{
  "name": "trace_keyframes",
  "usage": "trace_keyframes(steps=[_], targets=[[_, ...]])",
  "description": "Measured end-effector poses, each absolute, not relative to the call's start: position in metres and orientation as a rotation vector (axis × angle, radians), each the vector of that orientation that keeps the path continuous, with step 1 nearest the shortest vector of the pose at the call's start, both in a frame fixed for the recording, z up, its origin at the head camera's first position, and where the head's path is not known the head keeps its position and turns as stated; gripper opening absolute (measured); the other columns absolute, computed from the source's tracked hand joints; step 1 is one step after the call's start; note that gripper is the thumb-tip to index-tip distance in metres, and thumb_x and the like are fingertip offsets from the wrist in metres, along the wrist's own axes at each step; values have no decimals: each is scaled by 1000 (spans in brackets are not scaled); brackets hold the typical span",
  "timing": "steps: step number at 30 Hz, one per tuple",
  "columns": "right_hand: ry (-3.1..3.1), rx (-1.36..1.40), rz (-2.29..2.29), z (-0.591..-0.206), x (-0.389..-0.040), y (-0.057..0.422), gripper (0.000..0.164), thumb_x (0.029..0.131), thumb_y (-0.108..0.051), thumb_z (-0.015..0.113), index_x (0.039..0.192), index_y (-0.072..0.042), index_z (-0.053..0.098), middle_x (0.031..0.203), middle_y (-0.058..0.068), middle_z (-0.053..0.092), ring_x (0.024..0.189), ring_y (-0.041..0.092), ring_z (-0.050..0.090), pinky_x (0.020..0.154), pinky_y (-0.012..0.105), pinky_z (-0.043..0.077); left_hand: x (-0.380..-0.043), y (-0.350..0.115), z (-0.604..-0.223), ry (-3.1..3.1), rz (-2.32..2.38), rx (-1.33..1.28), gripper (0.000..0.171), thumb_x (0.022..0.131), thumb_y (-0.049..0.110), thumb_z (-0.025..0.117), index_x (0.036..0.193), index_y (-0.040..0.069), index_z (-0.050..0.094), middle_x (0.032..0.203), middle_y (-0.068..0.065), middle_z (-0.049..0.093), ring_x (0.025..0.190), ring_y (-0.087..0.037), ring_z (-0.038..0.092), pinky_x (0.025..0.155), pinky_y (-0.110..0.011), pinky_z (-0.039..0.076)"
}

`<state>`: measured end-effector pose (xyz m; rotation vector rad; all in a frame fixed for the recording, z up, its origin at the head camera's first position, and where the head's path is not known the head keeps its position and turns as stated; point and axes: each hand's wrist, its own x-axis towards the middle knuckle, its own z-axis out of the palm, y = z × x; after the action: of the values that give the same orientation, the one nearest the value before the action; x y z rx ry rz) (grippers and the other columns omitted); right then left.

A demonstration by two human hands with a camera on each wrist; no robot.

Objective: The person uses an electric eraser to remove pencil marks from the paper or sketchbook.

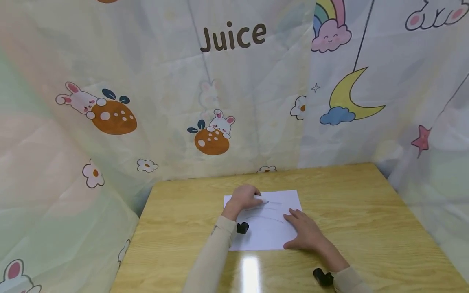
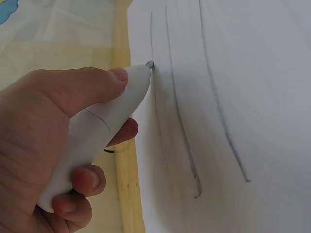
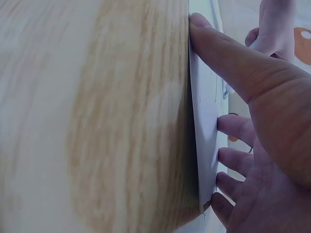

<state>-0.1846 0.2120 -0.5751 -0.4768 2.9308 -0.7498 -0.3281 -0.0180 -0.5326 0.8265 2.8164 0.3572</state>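
Note:
A sheet of white paper (image 1: 261,238) lies on the table and bears several grey, slightly curved lines. Over its upper left part, my left hand (image 1: 244,198) grips a thick white pen-shaped tool (image 2: 80,141). The tool's narrow metal tip (image 2: 149,64) is right at the outermost line; that line shows clearly on one side of the tip and only faintly on the other. My right hand (image 1: 307,232) rests with spread fingers along the paper's right side. Its thumb (image 3: 214,41) lies at the near edge, and its other fingertips touch the sheet.
The wooden table (image 1: 366,219) extends around the paper on all sides. A fabric curtain (image 1: 161,101) printed with cartoon rabbits and flowers hangs behind and beside it. A black wrist device (image 1: 242,228) shows at the left wrist, and another black device (image 1: 323,277) at the right.

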Motion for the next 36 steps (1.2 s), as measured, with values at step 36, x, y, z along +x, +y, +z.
trace_keyframes(steps=[36], targets=[[2935, -486, -763, -569, -183, 211, 95, 62, -51, 87, 136, -2, 54, 145, 25, 40, 134, 48, 31, 102, 64, 27, -329, -18, -534, 2821, 395, 808, 23, 84, 40, 74, 99, 23, 79, 95, 13, 70, 79, -4, 58, 70, -25, 48]])
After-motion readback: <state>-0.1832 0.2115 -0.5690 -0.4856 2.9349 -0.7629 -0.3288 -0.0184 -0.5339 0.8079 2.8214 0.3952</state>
